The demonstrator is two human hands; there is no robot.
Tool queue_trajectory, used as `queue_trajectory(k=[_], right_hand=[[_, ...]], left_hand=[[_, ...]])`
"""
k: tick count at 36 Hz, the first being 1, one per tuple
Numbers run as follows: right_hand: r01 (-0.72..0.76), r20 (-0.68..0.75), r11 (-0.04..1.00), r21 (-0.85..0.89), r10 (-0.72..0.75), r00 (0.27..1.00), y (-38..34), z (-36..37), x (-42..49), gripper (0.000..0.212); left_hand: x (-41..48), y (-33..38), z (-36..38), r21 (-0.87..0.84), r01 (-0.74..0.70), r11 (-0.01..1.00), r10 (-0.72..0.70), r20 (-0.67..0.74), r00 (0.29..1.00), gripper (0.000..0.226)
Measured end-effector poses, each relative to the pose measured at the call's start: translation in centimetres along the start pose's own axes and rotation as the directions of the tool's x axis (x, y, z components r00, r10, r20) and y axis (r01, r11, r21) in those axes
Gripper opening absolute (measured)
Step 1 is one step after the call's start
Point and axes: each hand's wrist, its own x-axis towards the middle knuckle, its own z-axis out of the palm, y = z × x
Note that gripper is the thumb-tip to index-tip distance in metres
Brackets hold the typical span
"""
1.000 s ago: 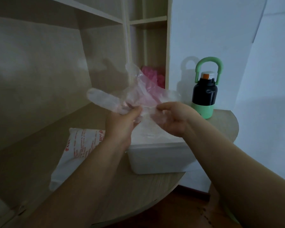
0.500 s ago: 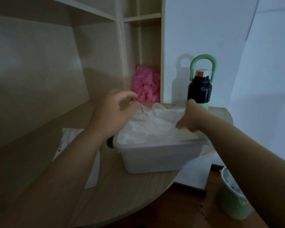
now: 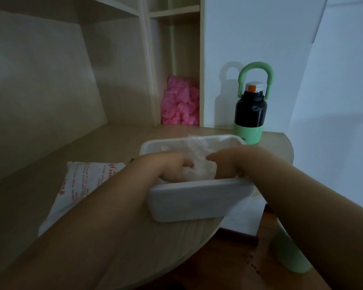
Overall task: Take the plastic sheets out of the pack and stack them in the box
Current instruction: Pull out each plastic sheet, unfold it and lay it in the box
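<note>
Pale wooden shelving (image 3: 147, 59) stands behind a rounded wooden bench (image 3: 113, 143) in a dimly lit room, seen from the head of a person looking down at their own forearms. Near the bench's front edge sits a white rectangular box (image 3: 197, 201). Both hands are lowered into it. The left hand (image 3: 172, 168) and right hand (image 3: 224, 166) sit on either side of a crumpled wad of clear plastic sheets (image 3: 199, 164), each touching it. The fingers dip behind the box's near wall, so it cannot be told whether they are gripping the wad or only pressing it down.

Left of the box, partly under the left forearm, the white pack (image 3: 80, 185) with red print lies flat on the bench. Neither hand touches it.

At the back right stands a black and green bottle (image 3: 249, 114) with a looped handle. A heap of pink plastic (image 3: 179, 103) fills the bottom of a narrow shelf compartment. A green bin (image 3: 289, 254) is on the floor to the right.

Judging by the pile inside, the task looks well begun: a good share of sheets is in the box, though rumpled, not neatly stacked. The pack looks plump, so more sheets probably remain to be pulled out.
</note>
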Motion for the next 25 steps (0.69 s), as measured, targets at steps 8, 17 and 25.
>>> queue_trajectory(k=[8, 17, 25], right_hand=[[-0.020, -0.019, 0.999, 0.033, 0.021, 1.000, 0.5, 0.9, 1.0, 0.057], [0.109, -0.561, 0.948, 0.298, 0.081, 0.823, -1.1, -0.7, -1.9, 0.041], [0.536, -0.868, 0.784, 0.312, 0.006, 0.497, -10.1, 0.6, -5.4, 0.027]], left_hand=[[-0.3, -0.4, 0.3, -0.067, -0.045, 0.997, 0.041, -0.061, 0.997, 0.062], [-6.0, -2.3, -0.5, -0.476, -0.289, 0.831, -0.046, -0.576, 0.816, 0.035], [-11.6, -5.8, 3.0, -0.581, -0.402, 0.708, -0.256, -0.741, 0.620, 0.024]])
